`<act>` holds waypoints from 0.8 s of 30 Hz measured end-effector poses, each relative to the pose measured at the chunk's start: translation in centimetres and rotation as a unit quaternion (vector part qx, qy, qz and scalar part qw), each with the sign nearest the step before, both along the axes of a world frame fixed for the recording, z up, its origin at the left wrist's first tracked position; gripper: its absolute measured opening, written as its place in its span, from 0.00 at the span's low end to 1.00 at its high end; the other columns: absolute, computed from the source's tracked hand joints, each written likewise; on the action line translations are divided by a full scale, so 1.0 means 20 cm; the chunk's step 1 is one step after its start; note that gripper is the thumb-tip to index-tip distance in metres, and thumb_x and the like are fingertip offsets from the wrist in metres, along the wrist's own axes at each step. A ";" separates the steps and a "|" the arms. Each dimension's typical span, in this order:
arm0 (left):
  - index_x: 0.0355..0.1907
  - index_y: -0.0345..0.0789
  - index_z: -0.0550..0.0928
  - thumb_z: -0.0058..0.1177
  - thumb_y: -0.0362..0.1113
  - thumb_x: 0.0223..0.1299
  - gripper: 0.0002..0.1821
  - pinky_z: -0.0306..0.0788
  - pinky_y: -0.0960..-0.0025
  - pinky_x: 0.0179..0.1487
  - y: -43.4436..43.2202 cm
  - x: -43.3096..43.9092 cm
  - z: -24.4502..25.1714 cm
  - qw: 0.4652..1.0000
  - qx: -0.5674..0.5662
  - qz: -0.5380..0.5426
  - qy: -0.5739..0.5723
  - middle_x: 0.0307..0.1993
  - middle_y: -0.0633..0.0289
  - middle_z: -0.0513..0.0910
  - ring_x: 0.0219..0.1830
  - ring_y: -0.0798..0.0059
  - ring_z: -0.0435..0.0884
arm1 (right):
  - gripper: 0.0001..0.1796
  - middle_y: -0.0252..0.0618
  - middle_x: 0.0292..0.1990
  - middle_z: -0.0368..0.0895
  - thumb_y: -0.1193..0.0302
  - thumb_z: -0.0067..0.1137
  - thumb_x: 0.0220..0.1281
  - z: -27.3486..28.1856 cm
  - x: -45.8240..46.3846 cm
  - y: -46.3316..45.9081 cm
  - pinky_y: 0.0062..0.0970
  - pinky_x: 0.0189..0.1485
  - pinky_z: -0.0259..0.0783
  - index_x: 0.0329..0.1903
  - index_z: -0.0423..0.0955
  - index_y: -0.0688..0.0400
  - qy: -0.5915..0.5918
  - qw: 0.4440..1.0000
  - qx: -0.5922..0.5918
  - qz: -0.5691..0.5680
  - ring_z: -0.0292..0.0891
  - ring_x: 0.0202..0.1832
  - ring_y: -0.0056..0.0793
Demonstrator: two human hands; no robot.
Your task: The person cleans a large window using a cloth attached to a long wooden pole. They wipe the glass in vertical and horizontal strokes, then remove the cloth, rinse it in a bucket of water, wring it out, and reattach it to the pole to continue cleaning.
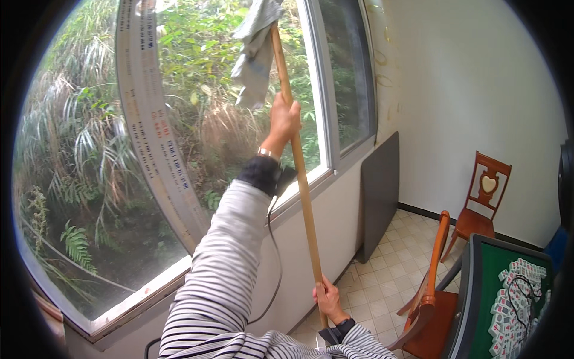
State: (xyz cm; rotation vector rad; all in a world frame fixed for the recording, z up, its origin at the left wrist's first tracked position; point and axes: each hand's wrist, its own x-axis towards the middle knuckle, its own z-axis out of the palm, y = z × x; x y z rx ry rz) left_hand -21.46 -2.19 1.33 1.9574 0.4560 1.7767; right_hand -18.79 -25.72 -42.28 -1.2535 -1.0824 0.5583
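A long wooden pole [302,179] slants upward before me, held in both hands. My left hand [283,119] grips its upper part, with the arm stretched towards the window. Lower down, my right hand [329,298] is closed around the pole close to my body. A grey-white cloth [255,67] hangs from the pole's top end, in front of the window pane [210,103]; whether it touches the glass I cannot tell. The cloth's upper edge runs out of view.
Taped, printed window framing [157,107] stands to the left, above the sill [148,287]. A dark board [381,197] leans on the wall. Wooden chairs [486,193] and a green-topped mahjong table [486,264] with tiles [511,309] and a black cable are at right. Another cable [279,269] hangs near my left arm.
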 end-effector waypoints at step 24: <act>0.43 0.33 0.67 0.50 0.33 0.66 0.10 0.68 0.73 0.17 -0.61 0.38 -1.57 0.932 -0.289 -0.219 -0.011 0.23 0.65 0.71 0.14 0.79 0.71 | 0.18 0.31 0.22 0.76 0.67 0.51 0.70 -0.74 -0.05 -1.34 0.19 0.27 0.71 0.58 0.74 0.60 0.152 0.946 -0.285 -0.030 0.71 0.22 0.16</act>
